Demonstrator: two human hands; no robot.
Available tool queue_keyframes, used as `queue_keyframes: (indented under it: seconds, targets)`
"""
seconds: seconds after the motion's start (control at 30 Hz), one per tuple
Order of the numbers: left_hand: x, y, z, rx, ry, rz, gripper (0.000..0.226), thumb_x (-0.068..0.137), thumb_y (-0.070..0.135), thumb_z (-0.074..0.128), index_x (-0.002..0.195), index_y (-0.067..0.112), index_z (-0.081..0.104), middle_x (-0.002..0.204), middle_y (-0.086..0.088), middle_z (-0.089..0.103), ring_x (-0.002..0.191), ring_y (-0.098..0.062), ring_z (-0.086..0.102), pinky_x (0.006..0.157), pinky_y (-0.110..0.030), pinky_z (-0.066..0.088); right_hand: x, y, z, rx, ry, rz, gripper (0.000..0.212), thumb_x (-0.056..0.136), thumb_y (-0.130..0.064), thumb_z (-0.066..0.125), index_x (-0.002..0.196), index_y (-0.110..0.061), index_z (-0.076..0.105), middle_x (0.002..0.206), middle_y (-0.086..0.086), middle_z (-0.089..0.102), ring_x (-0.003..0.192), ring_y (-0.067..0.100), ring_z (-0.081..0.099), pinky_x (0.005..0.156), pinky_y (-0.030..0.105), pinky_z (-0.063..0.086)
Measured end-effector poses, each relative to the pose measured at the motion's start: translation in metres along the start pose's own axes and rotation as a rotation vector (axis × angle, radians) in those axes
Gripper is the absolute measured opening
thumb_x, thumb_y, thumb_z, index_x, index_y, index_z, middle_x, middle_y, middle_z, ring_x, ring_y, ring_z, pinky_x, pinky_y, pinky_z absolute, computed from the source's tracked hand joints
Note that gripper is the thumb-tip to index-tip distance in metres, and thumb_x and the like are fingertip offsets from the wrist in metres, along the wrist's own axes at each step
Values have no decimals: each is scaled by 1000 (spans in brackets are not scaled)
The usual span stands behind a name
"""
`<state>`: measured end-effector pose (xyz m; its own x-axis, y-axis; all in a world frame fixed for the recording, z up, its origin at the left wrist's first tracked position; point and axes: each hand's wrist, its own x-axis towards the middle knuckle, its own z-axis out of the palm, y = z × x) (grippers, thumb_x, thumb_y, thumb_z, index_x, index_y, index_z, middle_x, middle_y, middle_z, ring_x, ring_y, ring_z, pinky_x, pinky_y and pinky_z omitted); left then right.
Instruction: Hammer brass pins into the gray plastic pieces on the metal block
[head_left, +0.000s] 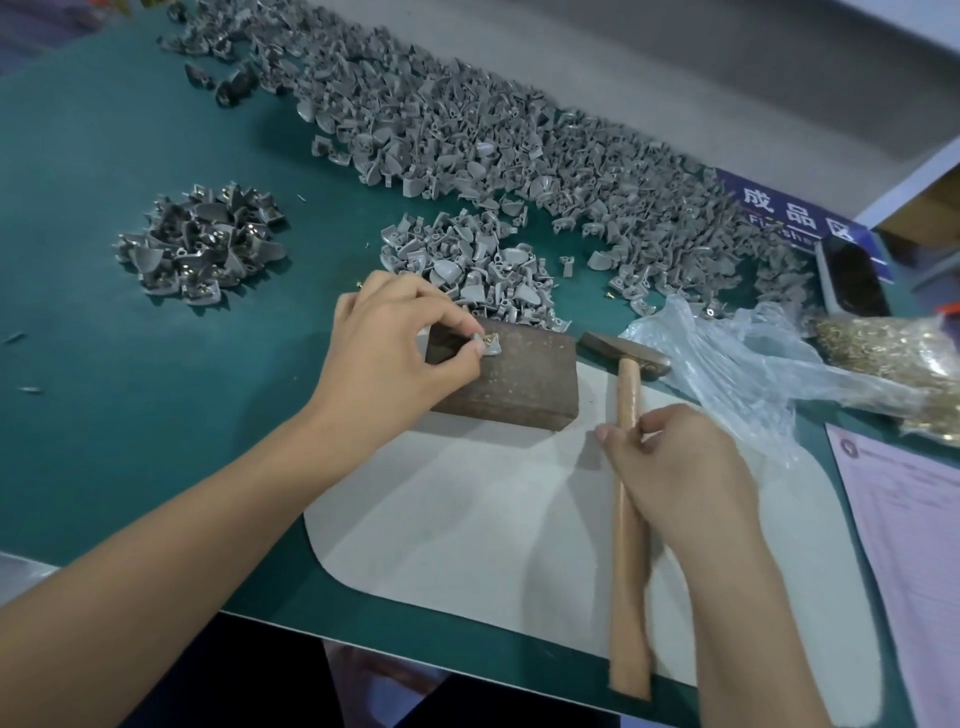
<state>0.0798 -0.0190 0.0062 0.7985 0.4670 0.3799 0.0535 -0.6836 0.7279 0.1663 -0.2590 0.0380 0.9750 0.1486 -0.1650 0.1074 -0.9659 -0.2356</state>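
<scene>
Left hand pinches a gray plastic piece with a brass pin seated, on the metal block at frame centre. Right hand curls round the hammer handle, head resting on the desk. Step: pin set, strike pending. Next: lift hammer, tap squarely, clear of fingertips. Piece looks small, curved, matte.

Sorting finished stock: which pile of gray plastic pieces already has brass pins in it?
The small separate pile of gray plastic pieces at far left; brass glints show among its pieces, unlike the plain gray heaps.

both forearms bare, no sleeves, gloves or rings.
</scene>
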Motion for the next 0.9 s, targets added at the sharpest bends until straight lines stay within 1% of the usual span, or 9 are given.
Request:
queue_keyframes:
  seconds: [0.03,0.1,0.2,0.27,0.37,0.43,0.67,0.8,0.9]
  targets:
    - [0,1,0,-9,-3,-6,7,82,36,80,84,39,74,95,18,64,106,-5,48,93,-30,29,2,1,-2,110,4,-11,36,97,-45,65,84,-11,65,67,3,66,66,27,62,58,35,46]
    - [1,2,-1,-28,-14,-22,9,83,35,80,84,41,73,96,16,65,106,-7,50,95,-33,33,3,2,-6,542,-33,66,28,103,-30,61,91,-6,65,65,7,67,49,19,61,47,30,50]
    - [1,2,-2,-61,-27,-48,8,84,35,80,85,41,73,97,15,65,106,-9,52,100,-39,36,-11,-5,-14,1268,-185,117,18,109,-22,52,106,-6,60,75,2,55,43,6,39,34,18,32]
    - [1,3,-2,-82,-31,-58,8,84,35,80,85,41,74,97,14,65,105,-9,53,102,-43,37,-23,-11,-19,1488,-326,47,25,110,-24,50,119,-8,66,71,-2,51,44,4,32,32,15,26]
    - [2,4,-2,-113,-31,-75,7,84,35,82,83,37,76,94,12,65,103,-13,54,102,-49,39,-41,-27,-24,1483,-532,-62,28,106,-28,53,121,-17,74,69,-3,47,44,3,28,32,13,24]
    - [3,3,-2,-134,-39,-83,7,84,35,83,82,35,76,93,10,65,103,-16,54,100,-52,40,-51,-38,-24,1434,-590,-100,28,107,-29,52,117,-20,76,68,-2,47,44,3,28,33,12,23]
    - [4,3,-2,-153,-43,-81,7,83,38,83,82,37,76,90,11,66,102,-17,54,97,-55,42,-66,-53,-22,1370,-605,-106,28,109,-29,50,108,-21,76,67,-2,47,43,5,28,34,14,23]
    - [3,1,-1,-147,-47,-47,9,84,39,81,82,42,73,88,13,65,99,-16,53,96,-54,43,-65,-51,-21,1393,-536,-194,27,104,-34,54,120,-28,75,68,-1,45,42,5,27,38,13,24]
    - [4,0,-2,-149,-39,-47,7,84,38,81,82,40,75,87,13,65,98,-16,53,95,-53,43,-66,-47,-16,1356,-554,-198,31,100,-37,55,122,-29,75,68,0,46,42,6,27,39,13,25]
